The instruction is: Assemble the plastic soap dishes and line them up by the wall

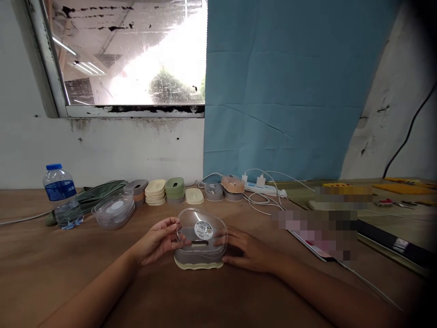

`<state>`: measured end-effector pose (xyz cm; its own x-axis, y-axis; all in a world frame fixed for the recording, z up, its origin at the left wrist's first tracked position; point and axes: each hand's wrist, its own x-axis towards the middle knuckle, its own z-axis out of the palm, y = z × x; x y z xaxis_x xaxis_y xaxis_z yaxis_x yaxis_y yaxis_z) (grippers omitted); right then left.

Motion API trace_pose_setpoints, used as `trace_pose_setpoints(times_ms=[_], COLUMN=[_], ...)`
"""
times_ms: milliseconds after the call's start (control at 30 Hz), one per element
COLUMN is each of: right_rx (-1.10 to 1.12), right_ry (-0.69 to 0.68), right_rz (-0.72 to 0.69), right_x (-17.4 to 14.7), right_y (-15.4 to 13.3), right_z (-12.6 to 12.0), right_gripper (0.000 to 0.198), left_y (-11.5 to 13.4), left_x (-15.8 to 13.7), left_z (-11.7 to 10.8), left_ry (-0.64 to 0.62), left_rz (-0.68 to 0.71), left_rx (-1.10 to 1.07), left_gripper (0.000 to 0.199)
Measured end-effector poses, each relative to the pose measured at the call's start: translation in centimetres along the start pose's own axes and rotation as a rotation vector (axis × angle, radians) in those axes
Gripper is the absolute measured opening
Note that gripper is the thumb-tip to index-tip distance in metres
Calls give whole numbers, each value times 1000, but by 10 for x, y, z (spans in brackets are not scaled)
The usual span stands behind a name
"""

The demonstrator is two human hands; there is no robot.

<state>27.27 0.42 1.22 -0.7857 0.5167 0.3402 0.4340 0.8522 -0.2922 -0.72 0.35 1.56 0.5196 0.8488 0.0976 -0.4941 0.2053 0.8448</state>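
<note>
A clear plastic cover [191, 221] with a round printed label [204, 230] is tilted up in front of me. My left hand [162, 239] pinches its left edge between thumb and fingers. Just below it sits a grey box [201, 258] with a dark slot in its top and a cream, wavy-edged base [199, 266]. My right hand [251, 250] is around the right side of the grey box, thumb low at the side. Some of its fingers show through the clear plastic; their exact contact is hard to see.
Along the wall stand stacked cream lids [155, 192], green boxes [175, 190] and grey boxes with a peach lid [232, 183]. Nested clear covers [116, 209] and a water bottle [63, 198] are at left. A power strip [262, 187] with white cables lies back right.
</note>
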Motion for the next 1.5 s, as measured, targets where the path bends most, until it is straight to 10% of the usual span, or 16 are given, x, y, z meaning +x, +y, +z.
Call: trace_pose_setpoints(times_ms=[467, 767, 1100, 1500], right_rx=[23, 316, 83, 76], right_ry=[43, 336, 352, 286], right_rz=[-5, 118, 98, 110], right_x=[-1, -1, 3, 3], right_y=[5, 8, 8, 6], right_z=[3, 17, 16, 11], right_gripper=[41, 81, 41, 48], left_y=[-5, -3, -2, -2], left_x=[0, -2, 3, 6], left_z=[-5, -9, -10, -18], left_ry=[-29, -34, 84, 86], left_rz=[-66, -26, 128, 122], left_rx=[11, 62, 368, 575], left_gripper=[13, 11, 18, 20])
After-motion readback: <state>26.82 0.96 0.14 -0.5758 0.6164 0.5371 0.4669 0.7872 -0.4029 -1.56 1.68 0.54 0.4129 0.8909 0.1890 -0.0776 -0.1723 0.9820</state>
